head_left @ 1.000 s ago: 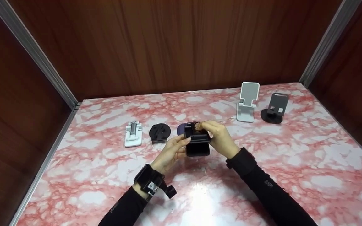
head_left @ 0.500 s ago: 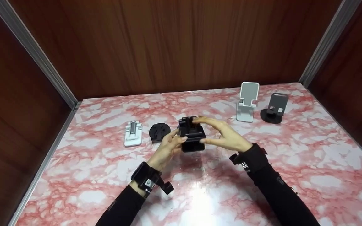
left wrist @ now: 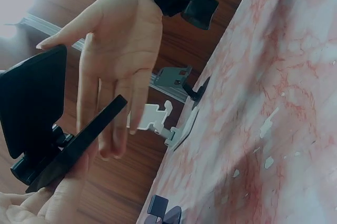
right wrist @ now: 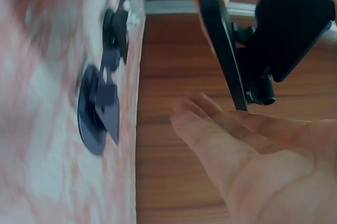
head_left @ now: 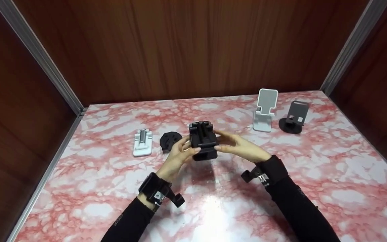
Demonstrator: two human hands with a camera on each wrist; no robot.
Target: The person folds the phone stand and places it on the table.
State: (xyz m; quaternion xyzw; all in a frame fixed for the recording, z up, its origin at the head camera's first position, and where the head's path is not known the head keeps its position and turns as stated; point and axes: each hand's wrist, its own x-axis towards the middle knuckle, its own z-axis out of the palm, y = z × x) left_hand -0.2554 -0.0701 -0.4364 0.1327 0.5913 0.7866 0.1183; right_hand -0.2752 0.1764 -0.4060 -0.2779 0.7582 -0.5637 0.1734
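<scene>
A black folding phone stand (head_left: 203, 137) is held up above the table in the head view. My left hand (head_left: 175, 156) grips its left side, thumb on the near edge and fingers round the base. My right hand (head_left: 244, 148) is at the other side, thumb tip at the stand's edge. The left wrist view shows that palm (left wrist: 121, 45) spread, its fingers straight and reaching past the base. In the right wrist view the stand (right wrist: 295, 29) has its plate tilted away from the base, and my right fingertips lie near the base's lower end.
Folded on the table at left are a white phone stand (head_left: 142, 144) and a round black one (head_left: 170, 140). A purple-grey stand (right wrist: 95, 110) sits behind the held one. Unfolded at right stand a white stand (head_left: 263, 114) and a dark grey one (head_left: 294, 117). Wooden panels (head_left: 193, 50) enclose the table.
The stand has tilted so its hinge side faces the camera, and it has shifted slightly left and back. My right hand has moved from its top to its right side, fingers straightening.
</scene>
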